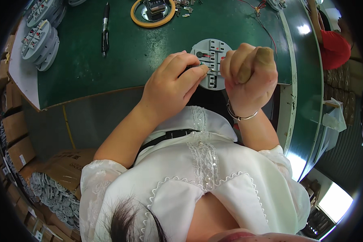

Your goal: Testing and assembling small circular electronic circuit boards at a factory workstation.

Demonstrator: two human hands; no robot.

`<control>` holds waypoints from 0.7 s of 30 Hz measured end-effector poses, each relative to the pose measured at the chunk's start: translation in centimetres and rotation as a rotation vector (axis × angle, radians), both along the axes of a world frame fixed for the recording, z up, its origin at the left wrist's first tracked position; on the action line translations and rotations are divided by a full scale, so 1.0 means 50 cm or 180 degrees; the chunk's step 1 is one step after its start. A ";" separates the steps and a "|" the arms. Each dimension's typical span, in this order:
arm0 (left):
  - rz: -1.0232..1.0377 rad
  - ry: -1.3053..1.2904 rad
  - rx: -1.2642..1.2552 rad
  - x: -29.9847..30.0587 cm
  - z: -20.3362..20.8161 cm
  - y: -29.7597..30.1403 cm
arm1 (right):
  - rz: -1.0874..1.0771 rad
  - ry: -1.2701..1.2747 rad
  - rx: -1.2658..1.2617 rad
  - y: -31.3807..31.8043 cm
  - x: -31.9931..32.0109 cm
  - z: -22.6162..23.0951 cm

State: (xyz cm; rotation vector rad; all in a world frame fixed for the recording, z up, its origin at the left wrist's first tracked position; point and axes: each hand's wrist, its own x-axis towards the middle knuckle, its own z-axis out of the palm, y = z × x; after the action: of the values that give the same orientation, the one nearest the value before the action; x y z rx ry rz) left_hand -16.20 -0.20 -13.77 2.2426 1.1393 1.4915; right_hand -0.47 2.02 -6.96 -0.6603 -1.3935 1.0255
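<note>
A round light-grey plastic socket part [216, 45] lies near the table's front edge, with slots, small metal contacts and red and black pieces on its face. My left hand [171, 82] reaches its left side with thumb and fingers pinched together. Something dark shows between those fingers, but I cannot make out what it is. From the right, my right hand [250, 76] is closed in a fist over the part's edge, with tan finger covers on two digits. A thin metal tool [216, 71] runs from this fist toward my left fingertips; its handle is hidden.
On the green table [76, 52] lie a black pen [105, 32], a yellow ring [133, 16] around a dark device, and small metal pieces [185, 9]. Similar grey parts [40, 44] stand at left. Thin wires [266, 30] lie at right. Beyond, a person in red [334, 50] is visible.
</note>
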 end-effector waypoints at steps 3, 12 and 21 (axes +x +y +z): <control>-0.0032 -0.0011 0.0080 -0.001 0.004 0.005 | -0.0141 -0.0213 0.0369 0.004 -0.011 -0.018; -0.0187 0.0115 -0.0082 0.011 0.072 0.019 | 0.0270 0.0566 0.0229 0.028 0.127 0.108; -0.0206 0.1259 -0.0225 0.051 0.225 0.050 | -0.2007 -0.3056 -0.0227 0.235 0.441 0.213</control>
State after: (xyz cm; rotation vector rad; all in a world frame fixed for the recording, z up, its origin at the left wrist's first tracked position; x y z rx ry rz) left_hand -13.66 2.32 -2.51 2.5671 1.1828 0.9904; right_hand 21.57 13.76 3.68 -1.6538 -1.7520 0.2144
